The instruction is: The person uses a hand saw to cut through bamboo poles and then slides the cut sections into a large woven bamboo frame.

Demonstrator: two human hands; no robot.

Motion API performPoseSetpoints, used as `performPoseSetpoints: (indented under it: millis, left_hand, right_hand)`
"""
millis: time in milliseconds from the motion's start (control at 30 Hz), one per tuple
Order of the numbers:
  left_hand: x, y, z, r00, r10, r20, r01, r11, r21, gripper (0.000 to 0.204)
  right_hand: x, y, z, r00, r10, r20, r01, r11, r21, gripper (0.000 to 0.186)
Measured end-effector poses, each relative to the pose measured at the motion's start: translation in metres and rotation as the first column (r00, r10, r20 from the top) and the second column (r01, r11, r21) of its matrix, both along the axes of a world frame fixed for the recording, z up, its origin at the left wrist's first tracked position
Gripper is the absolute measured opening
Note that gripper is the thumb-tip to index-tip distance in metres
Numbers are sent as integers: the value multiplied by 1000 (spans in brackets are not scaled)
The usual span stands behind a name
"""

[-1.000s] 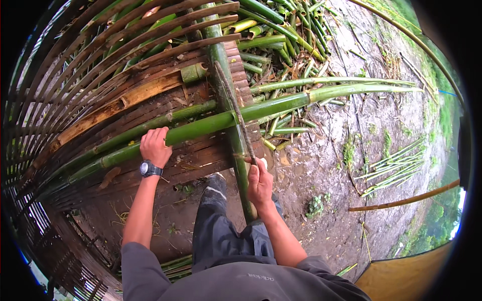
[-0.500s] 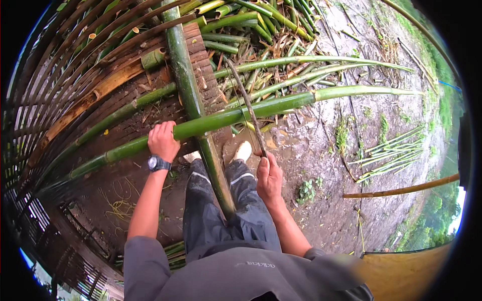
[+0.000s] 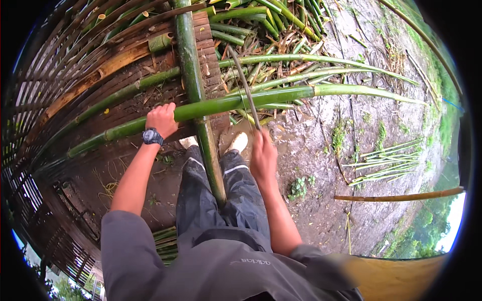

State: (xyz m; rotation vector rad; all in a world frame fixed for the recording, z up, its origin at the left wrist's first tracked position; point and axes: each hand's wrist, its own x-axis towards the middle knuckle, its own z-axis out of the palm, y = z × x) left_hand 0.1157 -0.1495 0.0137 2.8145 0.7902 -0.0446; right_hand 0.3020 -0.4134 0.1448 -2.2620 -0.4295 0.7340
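My left hand (image 3: 161,118) grips the long green bamboo pole (image 3: 228,103) from above, left of a thicker upright-running bamboo pole (image 3: 189,65) that it crosses. My right hand (image 3: 263,155), slightly blurred, is closed on the lower end of a bow saw (image 3: 243,80) with a dark, stick-like frame and thin blade. The saw lies across the held pole, right of the crossing. A second, thinner green pole (image 3: 130,91) runs parallel behind it, over a brown slatted platform (image 3: 206,40). My legs straddle the near end of the crossing pole, in pale boots (image 3: 237,142).
Split bamboo slats (image 3: 60,65) arch along the left. Cut bamboo pieces (image 3: 271,17) are heaped at the top. Thin canes (image 3: 386,163) lie on muddy ground (image 3: 326,226) at right, near a brown pole (image 3: 396,195). A yellow tarp (image 3: 391,276) fills the lower right.
My right hand has pushed up and forward with the saw since half a second ago. Earlier my legs were further right; both now stand either side of the crossing pole. My left hand keeps its grip.
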Motion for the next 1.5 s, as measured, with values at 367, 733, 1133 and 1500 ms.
performPoseSetpoints:
  millis: [367,733,1133,1500]
  left_hand:
    - [-8,8,0,995,-13,-94,4,995,-102,23]
    - [5,26,15,955,-67,-290,-14,963,-271,30]
    - [22,40,17,923,-72,-378,-49,952,-302,34]
    - [34,45,13,909,-145,-391,-17,924,-382,42]
  right_hand:
    - [-47,-83,80,971,-95,-218,73,992,-103,36]
    - [-40,-52,52,985,-125,-123,117,991,-68,35]
    - [12,44,-14,999,27,33,-29,995,90,38]
    - [27,68,-12,997,-72,5,71,996,53,33]
